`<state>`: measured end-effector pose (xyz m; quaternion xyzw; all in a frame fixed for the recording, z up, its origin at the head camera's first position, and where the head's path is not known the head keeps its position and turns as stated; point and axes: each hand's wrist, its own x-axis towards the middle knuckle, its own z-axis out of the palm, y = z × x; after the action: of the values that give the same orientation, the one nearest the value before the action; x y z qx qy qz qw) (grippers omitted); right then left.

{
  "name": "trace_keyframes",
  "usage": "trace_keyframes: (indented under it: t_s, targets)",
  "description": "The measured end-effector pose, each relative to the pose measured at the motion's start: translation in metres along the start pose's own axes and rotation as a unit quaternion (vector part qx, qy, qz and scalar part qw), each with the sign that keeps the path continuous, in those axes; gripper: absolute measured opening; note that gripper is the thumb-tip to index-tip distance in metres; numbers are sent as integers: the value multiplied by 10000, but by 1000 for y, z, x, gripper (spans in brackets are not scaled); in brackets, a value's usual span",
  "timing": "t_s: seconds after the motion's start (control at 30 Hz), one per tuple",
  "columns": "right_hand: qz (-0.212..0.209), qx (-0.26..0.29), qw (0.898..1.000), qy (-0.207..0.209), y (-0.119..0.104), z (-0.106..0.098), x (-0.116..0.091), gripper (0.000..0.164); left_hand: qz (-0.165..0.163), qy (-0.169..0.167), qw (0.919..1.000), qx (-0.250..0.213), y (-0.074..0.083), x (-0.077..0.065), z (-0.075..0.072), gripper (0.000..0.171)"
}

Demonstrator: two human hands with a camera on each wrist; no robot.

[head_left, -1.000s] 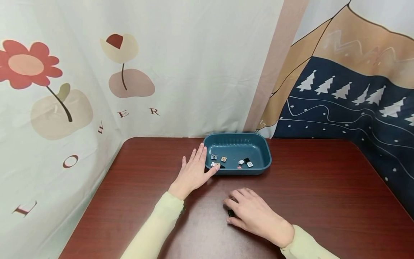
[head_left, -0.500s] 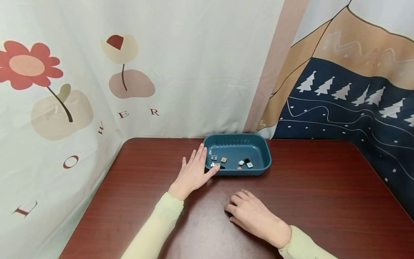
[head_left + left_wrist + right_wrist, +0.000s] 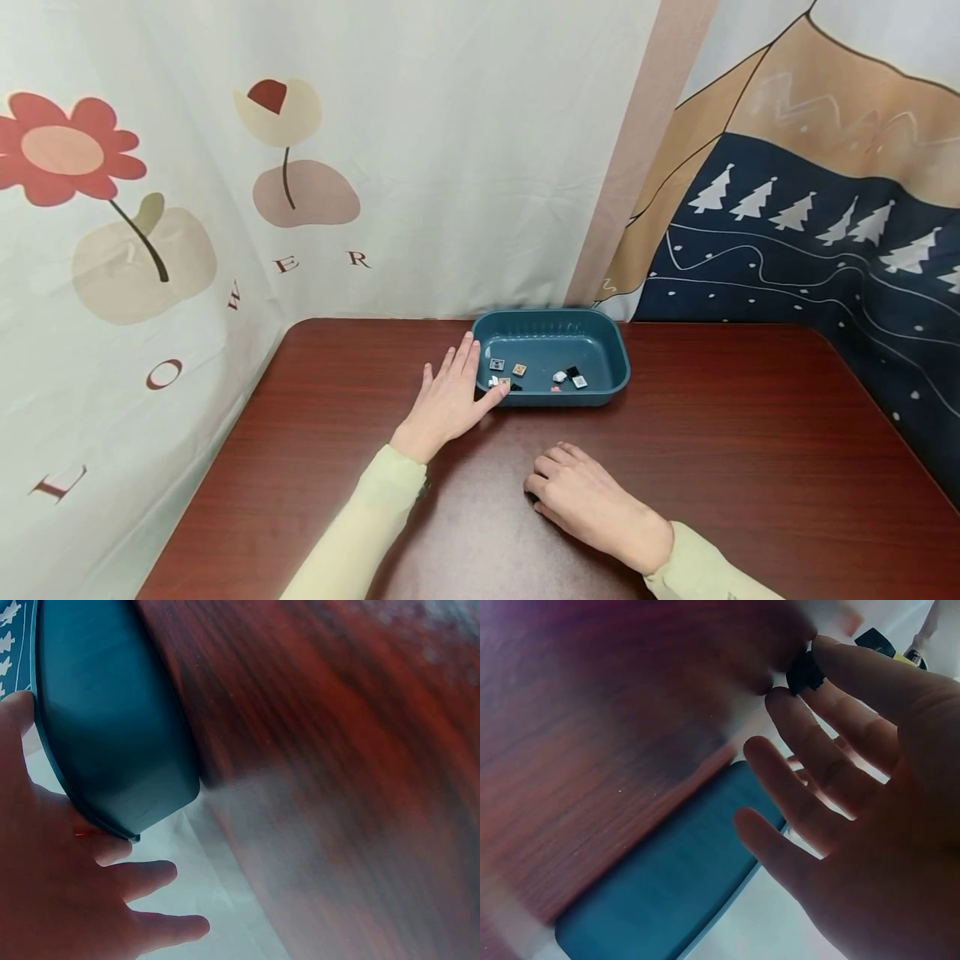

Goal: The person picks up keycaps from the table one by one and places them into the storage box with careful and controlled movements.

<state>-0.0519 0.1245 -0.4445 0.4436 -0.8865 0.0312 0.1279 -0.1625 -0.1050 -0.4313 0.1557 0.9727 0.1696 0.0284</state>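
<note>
A blue-green rectangular plastic bin (image 3: pixel 570 400) stands at the table's back edge with several small pieces inside. My left hand (image 3: pixel 442 410) lies with straight, spread fingers at the bin's left end, its thumb over the front left rim. In the left wrist view, the fingers reach past the corner of the bin's rim (image 3: pixel 139 838). Lower on the table, my right hand (image 3: pixel 588 504) pinches a small black piece (image 3: pixel 804 673) between thumb and fingertips, close to the tabletop. From the head view the piece is nearly hidden under the fingers.
Inside the bin lie square printed tiles, such as a tan one (image 3: pixel 519 370) and a white one (image 3: pixel 579 382), plus a black piece (image 3: pixel 573 372) and a small pink bit (image 3: pixel 555 388). Behind the reddish-brown table (image 3: pixel 750 433) hangs a printed curtain (image 3: pixel 465 167).
My right hand has shifted slightly right and turned down, so the black piece shows less from above. The left hand and the bin have stayed where they were.
</note>
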Motion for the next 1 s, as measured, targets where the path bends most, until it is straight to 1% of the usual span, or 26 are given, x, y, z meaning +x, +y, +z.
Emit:
trace_keyframes:
  t_s: [0.17, 0.37, 0.43, 0.6, 0.73, 0.87, 1.0]
  targets:
    - [-10, 63, 9999, 94, 2, -5, 3, 17, -2, 3, 10000, -29, -1, 0, 0, 98]
    - [281, 245, 9986, 388, 13, -17, 7, 16, -5, 17, 10000, -14, -1, 0, 1, 98]
    - [365, 320, 9973, 555, 19, -22, 8, 17, -5, 28, 10000, -8, 0, 0, 1, 98]
    - [516, 528, 9906, 1150, 36, -37, 10, 23, 6, 62, 10000, -23, 0, 1, 2, 97]
    - [679, 501, 9841, 1565, 49, -45, 11, 27, 16, 81, 10000, -54, 0, 1, 2, 97]
    - [876, 459, 9789, 1788, 59, -51, 11, 31, 20, 62, 10000, -70, 0, 0, 1, 96]
    - [1099, 513, 9757, 1826, 67, -55, 15, 30, 28, 20, 10000, -26, 0, 0, 1, 96]
